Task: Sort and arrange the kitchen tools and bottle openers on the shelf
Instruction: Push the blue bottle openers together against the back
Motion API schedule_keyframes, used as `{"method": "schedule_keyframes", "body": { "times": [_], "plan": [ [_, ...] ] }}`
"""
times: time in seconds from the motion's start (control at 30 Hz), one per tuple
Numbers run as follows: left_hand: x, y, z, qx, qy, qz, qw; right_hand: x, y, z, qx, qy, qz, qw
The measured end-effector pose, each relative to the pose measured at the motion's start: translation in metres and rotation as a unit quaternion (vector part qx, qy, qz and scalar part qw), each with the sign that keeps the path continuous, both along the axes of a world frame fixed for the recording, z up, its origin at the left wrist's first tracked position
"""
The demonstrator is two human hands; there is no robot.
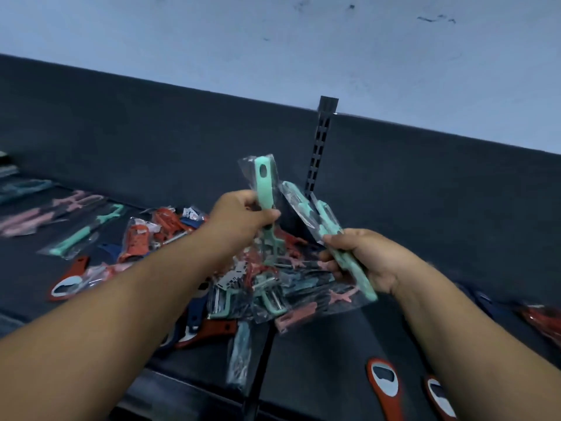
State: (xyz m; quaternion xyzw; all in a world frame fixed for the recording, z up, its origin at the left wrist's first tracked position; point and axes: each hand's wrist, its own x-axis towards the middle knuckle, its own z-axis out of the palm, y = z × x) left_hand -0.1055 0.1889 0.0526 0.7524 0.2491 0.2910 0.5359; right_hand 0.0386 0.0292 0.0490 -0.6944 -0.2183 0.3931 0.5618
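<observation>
My left hand (239,218) grips a mint-green peeler (264,189) in a clear bag, held upright above the shelf. My right hand (364,259) holds a bundle of mint-green tools (321,220) in clear bags, tilted up to the left. Below both hands lies a mixed pile of bagged tools (273,287) in green, red, pink and blue on the dark shelf (334,360). Red bottle openers (384,387) lie at the front right, and another red bottle opener (68,282) lies at the left.
A mint-green tool (82,235) in a bag and pink tools (45,214) lie at the left of the shelf. A slotted upright post (318,147) stands against the dark back panel. More red and blue items (540,323) sit at the far right edge.
</observation>
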Motion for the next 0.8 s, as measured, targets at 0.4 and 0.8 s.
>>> {"method": "schedule_keyframes", "body": {
  "times": [0.4, 0.8],
  "plan": [
    [-0.063, 0.045, -0.005, 0.069, -0.032, -0.038, 0.996, -0.075, 0.088, -0.002, 0.058, 0.065, 0.039, 0.995],
    [-0.177, 0.212, -0.013, -0.12, -0.092, -0.027, 0.988, -0.202, 0.264, 0.001, 0.108, 0.056, 0.054, 0.991]
  ]
}}
